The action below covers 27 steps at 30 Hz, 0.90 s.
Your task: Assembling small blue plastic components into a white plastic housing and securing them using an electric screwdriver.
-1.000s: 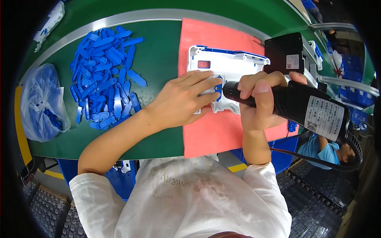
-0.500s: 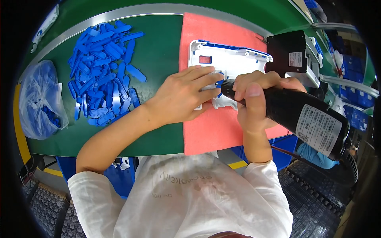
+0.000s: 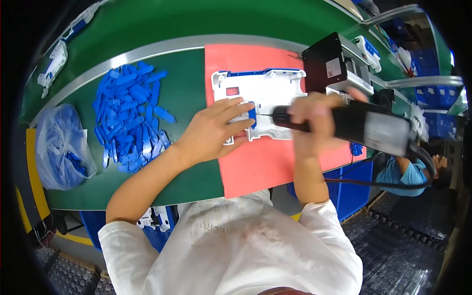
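Observation:
A white plastic housing [image 3: 280, 103] with a blue edge lies with its hollow side up. My left hand [image 3: 216, 123] rests over its left part, thumb at the near edge. Two of its fingertips press on a small blue plastic piece [image 3: 252, 118] inside the housing. My right hand [image 3: 314, 118], blurred by motion, is wrapped round a black electric screwdriver [image 3: 351, 120]. The tool lies nearly level, its thin bit pointing left just short of the blue piece. Whether the bit touches anything is hard to see.
Under the housing is a pink mat [image 3: 255, 167]. Left of it, blue plastic strips [image 3: 130, 113] are heaped on the green table [image 3: 191, 64], beside a clear bag [image 3: 64, 147] of blue parts. A black box-shaped device [image 3: 324, 59] stands behind right. A person in light blue [image 3: 405, 174] is far right.
The screwdriver has drawn back to the right from the blue piece, so its bit now shows. My left hand stays on the housing. The whole view has shifted somewhat.

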### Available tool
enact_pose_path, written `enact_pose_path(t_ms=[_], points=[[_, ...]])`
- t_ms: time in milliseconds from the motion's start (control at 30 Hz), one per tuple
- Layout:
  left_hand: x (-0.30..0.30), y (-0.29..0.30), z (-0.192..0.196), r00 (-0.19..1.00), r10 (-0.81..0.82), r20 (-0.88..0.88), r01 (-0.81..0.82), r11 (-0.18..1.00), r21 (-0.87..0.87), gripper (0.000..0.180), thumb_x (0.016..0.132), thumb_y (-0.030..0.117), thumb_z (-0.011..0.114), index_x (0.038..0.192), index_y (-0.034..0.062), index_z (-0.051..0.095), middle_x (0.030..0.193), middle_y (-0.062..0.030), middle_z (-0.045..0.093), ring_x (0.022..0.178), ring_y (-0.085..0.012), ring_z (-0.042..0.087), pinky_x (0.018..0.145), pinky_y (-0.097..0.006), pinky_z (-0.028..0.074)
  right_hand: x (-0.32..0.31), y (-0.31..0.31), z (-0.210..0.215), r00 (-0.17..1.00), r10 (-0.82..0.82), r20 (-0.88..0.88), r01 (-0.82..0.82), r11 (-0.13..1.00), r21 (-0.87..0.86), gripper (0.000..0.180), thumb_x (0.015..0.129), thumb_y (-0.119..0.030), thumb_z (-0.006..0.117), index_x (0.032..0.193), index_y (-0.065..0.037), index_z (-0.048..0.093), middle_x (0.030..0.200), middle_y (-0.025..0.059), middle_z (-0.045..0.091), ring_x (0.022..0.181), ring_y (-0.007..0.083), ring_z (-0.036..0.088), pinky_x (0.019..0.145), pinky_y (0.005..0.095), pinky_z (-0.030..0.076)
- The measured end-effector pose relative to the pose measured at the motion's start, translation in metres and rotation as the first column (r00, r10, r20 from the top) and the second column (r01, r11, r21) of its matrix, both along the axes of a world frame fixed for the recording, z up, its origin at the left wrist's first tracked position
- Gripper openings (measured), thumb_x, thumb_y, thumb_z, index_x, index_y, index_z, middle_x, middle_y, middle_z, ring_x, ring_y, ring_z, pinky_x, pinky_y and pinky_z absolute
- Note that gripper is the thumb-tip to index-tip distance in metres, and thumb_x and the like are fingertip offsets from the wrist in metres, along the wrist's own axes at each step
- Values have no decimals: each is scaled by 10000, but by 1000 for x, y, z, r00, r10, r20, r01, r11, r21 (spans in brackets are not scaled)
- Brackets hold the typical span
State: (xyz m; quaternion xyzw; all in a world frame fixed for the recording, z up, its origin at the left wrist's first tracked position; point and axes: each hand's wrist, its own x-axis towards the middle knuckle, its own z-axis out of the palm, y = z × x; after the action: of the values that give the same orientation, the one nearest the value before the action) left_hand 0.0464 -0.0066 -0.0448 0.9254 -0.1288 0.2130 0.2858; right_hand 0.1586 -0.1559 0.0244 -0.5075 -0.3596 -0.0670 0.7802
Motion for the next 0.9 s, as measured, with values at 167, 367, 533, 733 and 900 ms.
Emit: enact_pose_path(t_ms=[167,367,533,733,900], points=[[-3,-3,5,1000,13,-11,-12,1000,21,399,686,111,733,1082,117,686,1312,-75,575,1221,-303,537,972,-415,487,44,-72,58,941,-307,140,251,914,318,489,852,-16,529,1287,-49,306,641,69,469,463,174,484,467,363,471],[2,-3,8,1000,1,-27,0,999,38,416,654,61,721,1068,86,685,1303,-105,583,1228,-330,534,979,-427,477,89,-110,56,873,-453,181,394,874,286,482,822,59,538,1258,17,337,623,91,535,460,168,504,468,358,478],[5,-6,9,999,21,-27,-19,998,60,404,643,76,749,1043,85,693,1284,-88,593,1203,-310,548,960,-422,486,100,-95,42,831,-530,171,500,845,188,451,806,49,596,1209,91,399,596,66,559,466,153,543,534,295,491],[5,-7,9,999,27,-36,-25,999,45,400,639,68,745,1036,79,698,1283,-87,593,1205,-308,548,959,-421,486,105,-102,33,888,-440,132,440,897,36,422,794,62,644,1166,85,445,609,49,573,482,119,540,526,250,446],[1,-3,9,999,34,-29,-34,999,28,399,641,76,747,1037,76,697,1287,-88,589,1215,-304,539,964,-418,483,84,-107,35,940,-335,59,330,940,84,469,790,111,593,1219,52,412,655,73,543,461,150,500,468,305,450]])
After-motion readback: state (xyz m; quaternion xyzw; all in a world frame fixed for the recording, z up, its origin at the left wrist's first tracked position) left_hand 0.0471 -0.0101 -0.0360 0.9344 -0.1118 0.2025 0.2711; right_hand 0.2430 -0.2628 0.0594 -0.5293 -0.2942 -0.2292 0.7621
